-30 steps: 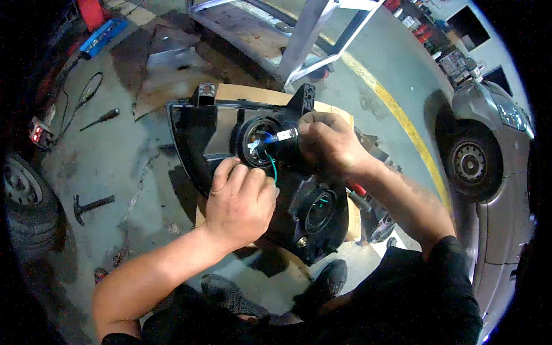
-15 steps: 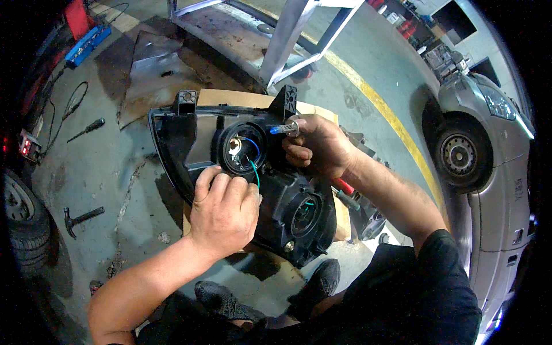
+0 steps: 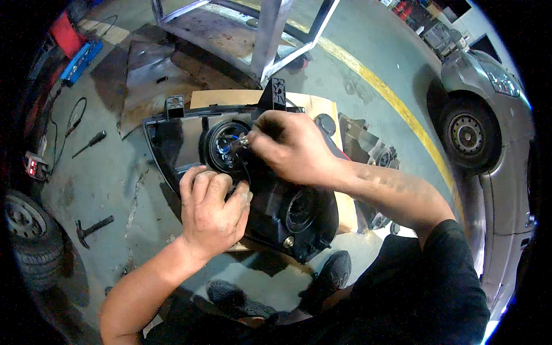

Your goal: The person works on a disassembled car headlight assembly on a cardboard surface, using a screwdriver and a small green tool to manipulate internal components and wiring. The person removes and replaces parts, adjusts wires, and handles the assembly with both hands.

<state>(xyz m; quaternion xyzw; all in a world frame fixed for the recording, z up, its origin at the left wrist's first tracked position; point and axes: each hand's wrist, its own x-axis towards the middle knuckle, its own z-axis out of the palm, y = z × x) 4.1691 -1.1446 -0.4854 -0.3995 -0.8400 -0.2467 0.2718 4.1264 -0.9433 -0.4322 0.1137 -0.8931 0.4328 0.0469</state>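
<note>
A car headlight lies on cardboard, its black back facing up. It has a round opening at the upper middle, with a blue wire and metal parts inside. My right hand pinches a small bulb by its metal base, the glass end tilted down into the opening. How deep it sits is hard to make out. At the opening's near edge, my left hand grips the headlight with bent fingers; its fingertips are partly hidden. A second round opening lies to the right of this hand.
Cardboard shows beneath the headlight. A hammer, a screwdriver and wheels lie on the floor at left. Ahead stands a metal frame; a silver car is at right. Loose parts lie beyond my right forearm.
My right hand has moved left and down, bringing the bulb from beside the round opening into it. My left hand stays at the opening's near edge. The whole view has shifted slightly.
</note>
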